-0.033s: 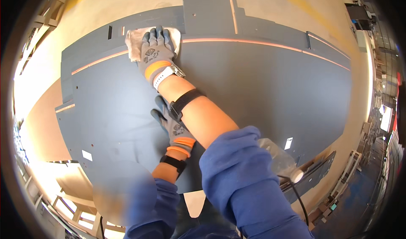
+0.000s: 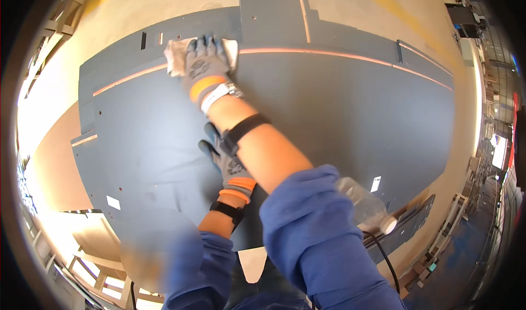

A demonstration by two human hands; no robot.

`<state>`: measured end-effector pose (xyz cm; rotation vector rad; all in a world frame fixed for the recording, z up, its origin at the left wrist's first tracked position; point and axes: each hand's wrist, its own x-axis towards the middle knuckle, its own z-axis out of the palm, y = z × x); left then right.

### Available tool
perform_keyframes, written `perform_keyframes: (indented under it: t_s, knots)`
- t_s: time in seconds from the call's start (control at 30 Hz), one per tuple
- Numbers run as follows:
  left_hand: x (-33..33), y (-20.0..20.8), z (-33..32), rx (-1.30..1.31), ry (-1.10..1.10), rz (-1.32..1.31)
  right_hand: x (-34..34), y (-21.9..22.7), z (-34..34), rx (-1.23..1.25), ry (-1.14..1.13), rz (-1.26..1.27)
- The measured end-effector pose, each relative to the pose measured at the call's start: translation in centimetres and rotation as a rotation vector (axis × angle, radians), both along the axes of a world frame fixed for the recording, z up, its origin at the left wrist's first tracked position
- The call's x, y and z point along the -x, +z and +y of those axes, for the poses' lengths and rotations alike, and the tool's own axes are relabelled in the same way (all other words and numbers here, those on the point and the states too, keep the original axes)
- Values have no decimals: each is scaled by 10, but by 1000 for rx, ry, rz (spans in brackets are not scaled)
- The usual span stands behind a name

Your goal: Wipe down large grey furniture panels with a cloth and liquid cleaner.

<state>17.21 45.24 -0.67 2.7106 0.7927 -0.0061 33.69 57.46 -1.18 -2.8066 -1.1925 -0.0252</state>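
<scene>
A large dark grey panel (image 2: 318,112) lies before me, with pale orange edge strips along its far side. My right hand (image 2: 206,60), in a grey glove with blue fingertips and an orange cuff, holds a whitish cloth (image 2: 176,58) down on the far left part of the panel; its palm side is hidden. My left hand (image 2: 223,154), gloved alike, lies on the panel nearer to me, fingers apart and holding nothing. The right forearm crosses over part of it. Beside my right sleeve is a clear plastic bottle (image 2: 366,205) with a white cap.
Further grey panels (image 2: 271,16) lie along the far side, one with a stepped edge. Small white labels (image 2: 113,202) sit on the large panel. A black cable (image 2: 388,260) hangs at the lower right. Wooden frames (image 2: 66,14) stand at the far left.
My right hand and the cloth have shifted slightly right; the glove is a little blurred. My left hand appears moved very slightly right as well.
</scene>
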Motion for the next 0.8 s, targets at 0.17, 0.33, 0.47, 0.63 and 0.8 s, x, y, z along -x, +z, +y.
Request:
perform_keyframes:
  t_s: [0.17, 0.33, 0.47, 0.63, 0.8]
  knots:
    - [37, 21, 52, 171, -80, -75, -62, 7, -89, 114, -363, 207]
    - [74, 39, 130, -37, -34, -68, -76, 52, -136, -213, -623, 287]
    - [74, 35, 137, -111, -46, 59, -5, 1, -33, -202, -304, 189]
    - [90, 33, 147, -131, -36, 148, -4, 11, -26, -90, -214, 59]
    - [75, 33, 132, -79, -50, 128, -67, 57, -130, -70, -648, 314]
